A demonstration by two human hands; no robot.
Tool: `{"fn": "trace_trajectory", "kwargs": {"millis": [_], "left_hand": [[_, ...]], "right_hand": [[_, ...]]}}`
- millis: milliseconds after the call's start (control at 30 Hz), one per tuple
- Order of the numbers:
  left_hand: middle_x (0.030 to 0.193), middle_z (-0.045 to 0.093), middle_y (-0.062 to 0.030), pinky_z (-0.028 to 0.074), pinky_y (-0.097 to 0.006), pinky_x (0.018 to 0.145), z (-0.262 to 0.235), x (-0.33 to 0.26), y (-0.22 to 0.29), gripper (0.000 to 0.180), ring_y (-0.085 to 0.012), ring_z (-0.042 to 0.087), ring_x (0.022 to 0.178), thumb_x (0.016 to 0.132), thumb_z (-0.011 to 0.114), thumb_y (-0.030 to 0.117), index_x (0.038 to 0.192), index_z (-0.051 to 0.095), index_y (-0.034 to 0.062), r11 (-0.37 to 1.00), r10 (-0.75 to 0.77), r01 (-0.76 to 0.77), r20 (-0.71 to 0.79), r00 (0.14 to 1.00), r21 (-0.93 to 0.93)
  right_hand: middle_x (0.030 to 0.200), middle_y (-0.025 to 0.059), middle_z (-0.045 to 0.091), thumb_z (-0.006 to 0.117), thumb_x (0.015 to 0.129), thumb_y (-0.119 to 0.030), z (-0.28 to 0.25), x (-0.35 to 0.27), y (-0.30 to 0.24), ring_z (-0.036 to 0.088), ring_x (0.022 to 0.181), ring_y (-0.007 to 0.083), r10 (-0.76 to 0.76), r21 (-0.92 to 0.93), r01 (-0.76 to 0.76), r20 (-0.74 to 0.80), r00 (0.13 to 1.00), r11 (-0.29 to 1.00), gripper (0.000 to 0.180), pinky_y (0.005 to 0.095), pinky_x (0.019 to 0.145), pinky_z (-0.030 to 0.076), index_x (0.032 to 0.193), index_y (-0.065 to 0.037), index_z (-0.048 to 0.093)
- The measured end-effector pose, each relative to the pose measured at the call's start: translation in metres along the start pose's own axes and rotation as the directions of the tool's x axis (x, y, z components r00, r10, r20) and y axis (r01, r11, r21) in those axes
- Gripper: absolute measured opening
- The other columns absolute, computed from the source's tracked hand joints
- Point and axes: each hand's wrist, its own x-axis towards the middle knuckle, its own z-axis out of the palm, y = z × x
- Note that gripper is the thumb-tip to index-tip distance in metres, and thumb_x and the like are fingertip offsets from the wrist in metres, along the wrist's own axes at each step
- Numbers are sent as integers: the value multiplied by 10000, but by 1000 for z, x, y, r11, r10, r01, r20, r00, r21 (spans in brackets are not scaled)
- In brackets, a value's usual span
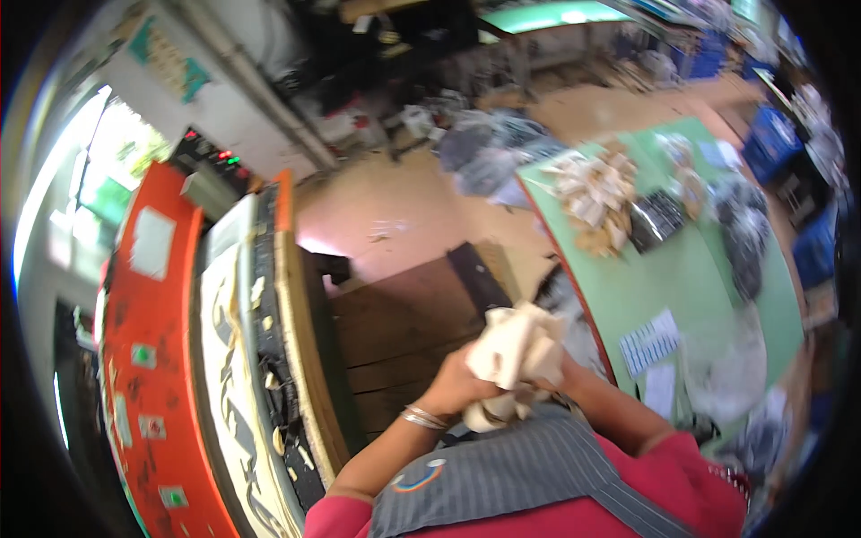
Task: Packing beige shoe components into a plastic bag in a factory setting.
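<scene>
Both hands (484, 386) clenched on cream pcs bundle (518, 351), crumpled, pale, irregular.

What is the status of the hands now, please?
Left hand and right hand both grip a bundle of cream cut pieces. Held at the chest. Nothing in the way.

Green worktable (717, 260), tan floor (395, 215), bright window (99, 170) at left
</scene>
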Motion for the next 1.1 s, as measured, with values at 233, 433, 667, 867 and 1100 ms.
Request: {"fn": "trace_trajectory", "kwargs": {"millis": [233,433,667,867,1100], "left_hand": [[1006,598,-60,454,-298,813,-35,-44,0,617,-145,562,903,545,802,98,1091,529,5,997,-21,29,-104,994,68],[1025,589,-91,463,-308,811,-44,-68,-7,590,-166,565,922,604,779,103,1111,497,-3,987,137,-132,-41,990,92],[1042,566,-87,427,-290,831,-37,-41,10,566,-147,539,928,655,740,128,1129,468,-20,976,126,-162,223,967,148],[1166,427,-134,352,-332,925,-19,-38,17,1018,-202,449,1069,492,845,92,1283,205,91,943,246,-283,207,947,174],[1267,410,-136,404,-377,932,-16,-30,17,1250,-255,455,1135,496,849,186,1388,-20,83,956,201,-235,194,960,174]], "right_hand": [[884,113,601,669,680,-155,23,28,12,589,855,279,1,-469,-18,-35,999,883,271,334,732,466,926,-77,586],[893,154,624,553,747,-313,41,31,9,588,832,337,463,-692,-443,-174,869,570,251,384,717,470,855,-99,629],[910,24,590,564,824,-191,58,35,7,565,822,104,-20,886,-288,316,949,363,201,264,709,471,983,-74,530],[957,55,596,504,861,-183,57,8,-4,593,867,153,95,899,-92,56,994,428,195,292,750,501,1014,-64,530],[1041,61,592,493,875,-144,53,-5,-19,593,911,154,23,670,35,-77,997,742,275,296,778,499,1131,-49,521]]}}
